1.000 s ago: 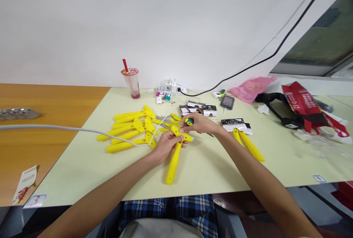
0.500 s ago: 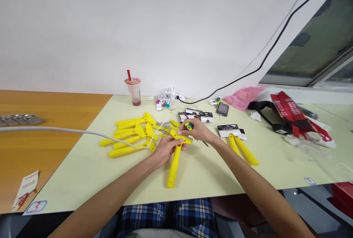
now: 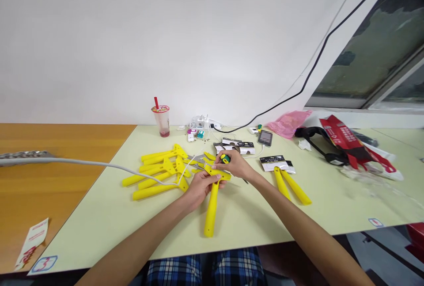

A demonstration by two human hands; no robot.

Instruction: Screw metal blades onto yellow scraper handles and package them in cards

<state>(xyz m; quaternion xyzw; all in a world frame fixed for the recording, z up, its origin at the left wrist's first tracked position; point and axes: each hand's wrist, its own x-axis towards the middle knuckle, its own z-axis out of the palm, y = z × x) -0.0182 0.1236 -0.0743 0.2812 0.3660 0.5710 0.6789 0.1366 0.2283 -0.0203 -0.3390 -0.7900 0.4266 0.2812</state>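
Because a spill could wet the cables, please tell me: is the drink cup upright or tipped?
Upright: the drink cup stands on its base, with its lid and red straw on top.

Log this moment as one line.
left hand: holding yellow T-shaped piece; right hand: holding green-and-yellow handle; further left: more yellow pieces
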